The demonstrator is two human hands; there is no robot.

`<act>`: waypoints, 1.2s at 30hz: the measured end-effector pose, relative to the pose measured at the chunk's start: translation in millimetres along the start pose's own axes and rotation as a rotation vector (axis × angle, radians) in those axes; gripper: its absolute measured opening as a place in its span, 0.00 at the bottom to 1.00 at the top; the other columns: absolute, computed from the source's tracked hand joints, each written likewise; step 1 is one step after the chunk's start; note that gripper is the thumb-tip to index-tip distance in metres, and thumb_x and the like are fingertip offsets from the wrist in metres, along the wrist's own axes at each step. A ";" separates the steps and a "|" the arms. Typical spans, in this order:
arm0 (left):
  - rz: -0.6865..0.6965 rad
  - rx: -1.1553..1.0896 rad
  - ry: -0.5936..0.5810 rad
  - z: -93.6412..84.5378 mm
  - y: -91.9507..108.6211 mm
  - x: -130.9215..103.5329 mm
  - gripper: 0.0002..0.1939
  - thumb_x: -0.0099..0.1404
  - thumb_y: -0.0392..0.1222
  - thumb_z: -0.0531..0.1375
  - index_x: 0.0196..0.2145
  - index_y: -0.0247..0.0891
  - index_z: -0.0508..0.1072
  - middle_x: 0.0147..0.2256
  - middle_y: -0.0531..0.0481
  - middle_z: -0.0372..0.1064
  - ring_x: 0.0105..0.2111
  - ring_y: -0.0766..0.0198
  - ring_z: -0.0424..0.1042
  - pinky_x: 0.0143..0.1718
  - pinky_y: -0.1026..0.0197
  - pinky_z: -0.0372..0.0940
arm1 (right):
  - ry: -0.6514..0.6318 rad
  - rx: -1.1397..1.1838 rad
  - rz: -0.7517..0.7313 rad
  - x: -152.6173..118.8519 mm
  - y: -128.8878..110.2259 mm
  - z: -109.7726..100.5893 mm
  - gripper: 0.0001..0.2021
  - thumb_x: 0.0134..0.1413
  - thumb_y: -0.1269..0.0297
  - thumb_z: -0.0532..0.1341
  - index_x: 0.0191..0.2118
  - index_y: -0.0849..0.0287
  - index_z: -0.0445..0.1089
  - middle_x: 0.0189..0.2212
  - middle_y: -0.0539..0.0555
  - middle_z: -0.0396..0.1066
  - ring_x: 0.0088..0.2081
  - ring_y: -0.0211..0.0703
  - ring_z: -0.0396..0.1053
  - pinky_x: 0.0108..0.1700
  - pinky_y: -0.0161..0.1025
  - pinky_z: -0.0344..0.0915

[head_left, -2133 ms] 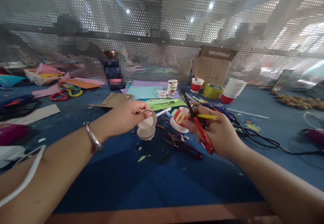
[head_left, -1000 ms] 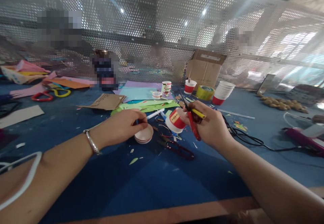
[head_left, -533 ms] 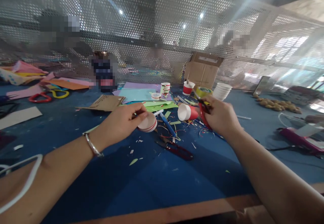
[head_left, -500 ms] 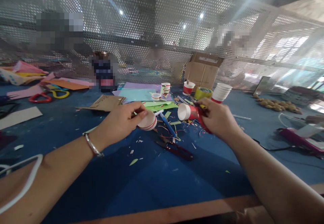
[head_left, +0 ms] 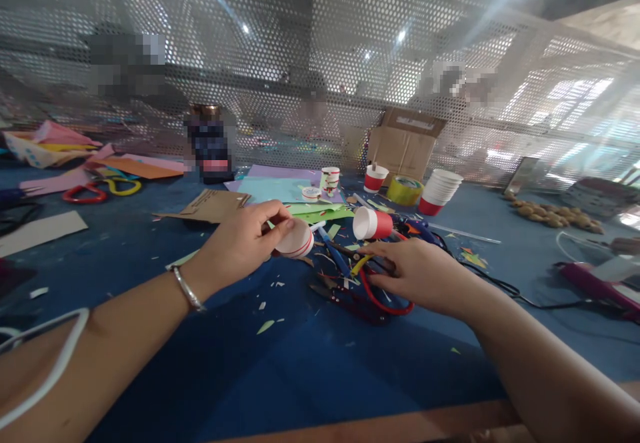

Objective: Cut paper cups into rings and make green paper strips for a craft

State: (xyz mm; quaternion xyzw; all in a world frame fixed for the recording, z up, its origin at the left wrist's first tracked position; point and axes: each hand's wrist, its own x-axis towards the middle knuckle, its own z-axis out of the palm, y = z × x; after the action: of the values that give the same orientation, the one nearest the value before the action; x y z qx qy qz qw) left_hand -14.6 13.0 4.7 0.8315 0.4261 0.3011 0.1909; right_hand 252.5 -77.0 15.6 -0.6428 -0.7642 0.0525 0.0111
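My left hand (head_left: pixel 255 236) is closed, pinching a shallow white paper cup piece (head_left: pixel 296 240) with thin red lines by its upper edge. My right hand (head_left: pixel 417 271) is closed around the handles of red-and-yellow scissors (head_left: pixel 386 307), held low over the table with the blades pointing left. Just beneath them lie dark thread snips (head_left: pixel 353 301), partly hidden by the red loop. A blue pen-like tool (head_left: pixel 334 253) rests between my hands. Behind the scissors, a red-and-white paper cup (head_left: pixel 379 224) lies on its side, mouth facing left.
Paper scraps litter the blue table (head_left: pixel 280 376). Further back are coloured sheets (head_left: pixel 277 189), a decorated cup (head_left: pixel 330 181), yellow tape (head_left: pixel 405 191) and stacked cups (head_left: pixel 441 189). Cardboard (head_left: pixel 213 205) lies left; a black cable (head_left: pixel 540 305) and purple glue gun (head_left: pixel 595 286) are right.
My right hand has lowered the scissors toward the table, nearer to me, and their blades have swung to the left. My left hand keeps hold of the cup piece in almost the same place.
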 end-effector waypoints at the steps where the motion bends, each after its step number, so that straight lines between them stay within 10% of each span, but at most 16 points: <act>1: -0.006 0.000 -0.006 -0.1 0.1 0.2 0.12 0.69 0.48 0.57 0.35 0.38 0.74 0.30 0.52 0.75 0.24 0.66 0.71 0.26 0.64 0.60 | -0.007 -0.007 0.006 -1.6 -1.2 -1.8 0.24 0.58 0.62 0.61 0.61 0.48 0.71 0.28 0.49 0.76 0.27 0.42 0.71 0.29 0.35 0.56; 12: -0.152 -0.156 -0.093 4.1 4.7 -1.4 0.11 0.70 0.50 0.56 0.38 0.41 0.72 0.24 0.55 0.74 0.15 0.70 0.64 0.16 0.66 0.55 | 0.167 -0.388 0.069 16.5 8.7 8.7 0.21 0.72 0.59 0.49 0.66 0.43 0.64 0.39 0.53 0.82 0.37 0.51 0.79 0.30 0.38 0.60; 25: -0.071 -0.129 -0.076 7.2 -1.7 -1.5 0.12 0.70 0.51 0.57 0.36 0.42 0.73 0.24 0.56 0.71 0.17 0.70 0.65 0.19 0.65 0.55 | 0.240 -0.380 -0.050 32.3 32.7 2.6 0.11 0.66 0.69 0.54 0.44 0.60 0.74 0.40 0.59 0.78 0.42 0.48 0.75 0.36 0.38 0.62; 36: -0.110 -0.234 -0.109 10.4 -2.0 0.6 0.13 0.70 0.53 0.56 0.37 0.41 0.71 0.28 0.53 0.75 0.20 0.66 0.70 0.21 0.65 0.62 | 0.675 0.096 0.329 45.8 115.8 -62.8 0.09 0.57 0.64 0.65 0.42 0.62 0.75 0.35 0.58 0.78 0.34 0.42 0.73 0.40 0.37 0.65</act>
State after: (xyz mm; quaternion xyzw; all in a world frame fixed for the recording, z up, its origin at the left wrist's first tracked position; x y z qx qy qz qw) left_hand -8.6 14.0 -4.1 0.7938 0.4221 0.2925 0.3258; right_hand 363.5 -8.3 64.8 -0.7368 -0.6006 -0.1254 0.2839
